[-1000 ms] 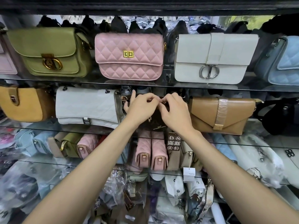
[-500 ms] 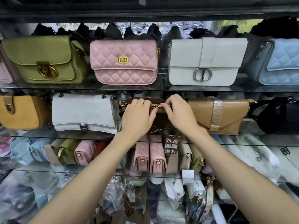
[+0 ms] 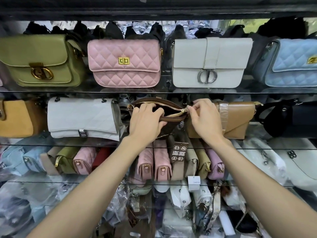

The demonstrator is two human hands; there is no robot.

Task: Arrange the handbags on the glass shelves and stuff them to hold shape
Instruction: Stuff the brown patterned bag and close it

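Observation:
A brown zip-top handbag (image 3: 173,118) stands on the middle glass shelf (image 3: 274,148), between a white quilted bag (image 3: 82,117) and a tan envelope bag (image 3: 240,119). Its gold zipper lies open and the dark inside shows. My left hand (image 3: 145,122) grips the bag's near rim, fingers curled over the edge. My right hand (image 3: 204,117) pinches the zipper pull at the bag's right end. A patterned tag (image 3: 179,151) hangs below the bag.
The top shelf holds an olive bag (image 3: 39,60), a pink quilted bag (image 3: 125,63), a white bag (image 3: 211,62) and a light blue quilted bag (image 3: 291,64). A mustard bag (image 3: 15,117) and a black bag (image 3: 289,119) flank the middle row. Lower shelves are packed with small bags and plastic-wrapped stock.
My right hand has drawn the zipper pull to the right, opening the brown bag's top. My left hand has shifted left onto the bag's rim. The view has tilted down slightly.

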